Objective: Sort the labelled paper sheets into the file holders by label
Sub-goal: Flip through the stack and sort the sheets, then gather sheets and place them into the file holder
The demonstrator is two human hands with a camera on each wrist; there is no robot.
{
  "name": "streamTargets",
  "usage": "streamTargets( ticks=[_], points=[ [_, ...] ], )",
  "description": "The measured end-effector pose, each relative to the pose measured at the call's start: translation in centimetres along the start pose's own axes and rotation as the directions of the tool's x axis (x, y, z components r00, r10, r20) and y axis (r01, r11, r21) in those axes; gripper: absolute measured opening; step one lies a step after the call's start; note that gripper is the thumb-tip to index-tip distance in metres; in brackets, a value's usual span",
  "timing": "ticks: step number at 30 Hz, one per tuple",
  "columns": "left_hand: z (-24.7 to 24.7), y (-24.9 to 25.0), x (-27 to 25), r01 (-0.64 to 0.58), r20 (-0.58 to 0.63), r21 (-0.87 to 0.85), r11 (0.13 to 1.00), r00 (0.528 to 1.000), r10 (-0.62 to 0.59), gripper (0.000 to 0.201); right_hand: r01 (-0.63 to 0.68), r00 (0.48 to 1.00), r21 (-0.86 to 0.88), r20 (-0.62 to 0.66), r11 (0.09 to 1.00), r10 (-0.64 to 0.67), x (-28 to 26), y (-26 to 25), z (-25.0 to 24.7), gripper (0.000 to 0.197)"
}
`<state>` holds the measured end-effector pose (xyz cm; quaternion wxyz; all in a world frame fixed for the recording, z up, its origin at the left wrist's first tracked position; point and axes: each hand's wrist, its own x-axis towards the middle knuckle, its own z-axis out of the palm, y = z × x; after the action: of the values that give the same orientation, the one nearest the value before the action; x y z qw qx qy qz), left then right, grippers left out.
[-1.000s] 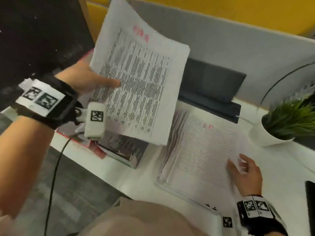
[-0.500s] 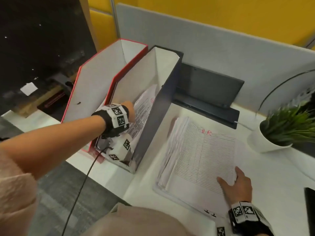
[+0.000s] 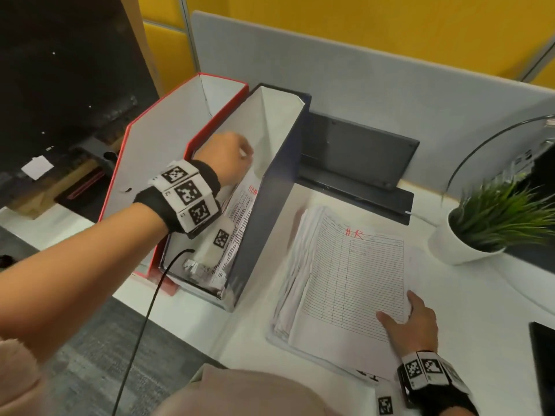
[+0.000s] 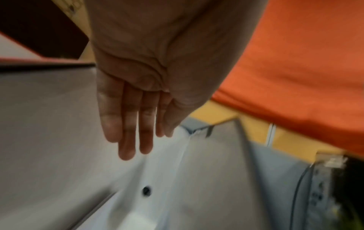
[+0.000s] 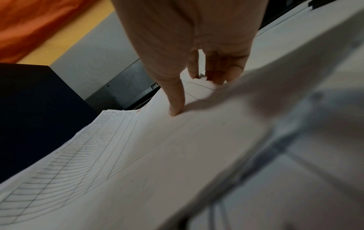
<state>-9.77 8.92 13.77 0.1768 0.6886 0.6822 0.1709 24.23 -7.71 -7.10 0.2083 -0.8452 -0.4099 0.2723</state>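
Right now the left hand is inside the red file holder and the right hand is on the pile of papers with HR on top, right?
Not quite. In the head view, the left hand is inside the dark blue file holder, not the red file holder next to it. The rest is right: the right hand rests on the pile of papers with HR on top.
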Motion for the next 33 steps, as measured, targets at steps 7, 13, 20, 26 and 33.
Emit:
streamTargets(
  ticks=[7, 13, 20, 26, 33],
  points=[
    [2.0, 7.8, -4.6, -0.414, -0.328, -0.340, 0.844, 0.894, 0.307, 0.015, -0.002, 1.000, 0.039, -0.005, 0.999, 0.003, -0.2, -0.4, 0.2, 0.087],
    [12.6, 7.6, -6.1, -0.234, 0.095, -0.111, 0.966, 0.965, 0.244, 0.021, -0.011, 1.000, 0.043, 0.026, 0.999, 0.010, -0.6, -0.6, 0.0, 0.088],
    [19.6, 3.1, -4.7, 0.053, 0.384, 0.081, 0.995, 0.920, -0.081, 0.031, -0.017, 0.998, 0.114, 0.057, 0.993, 0.011, -1.4, -0.4, -0.2, 0.085],
    [20.4, 3.7, -4.7, 0.079, 0.316, -0.038, 0.996, 0.947, -0.063, 0.039, 0.016, 0.997, 0.090, 0.080, 0.996, -0.023, -1.7, -0.2, -0.4, 0.073],
    [20.5, 4.1, -5.1, 0.020, 0.288, -0.054, 0.998, 0.958, -0.003, 0.032, 0.080, 0.996, -0.160, -0.017, 0.984, -0.084, -2.1, -1.0, -0.1, 0.071]
  ],
)
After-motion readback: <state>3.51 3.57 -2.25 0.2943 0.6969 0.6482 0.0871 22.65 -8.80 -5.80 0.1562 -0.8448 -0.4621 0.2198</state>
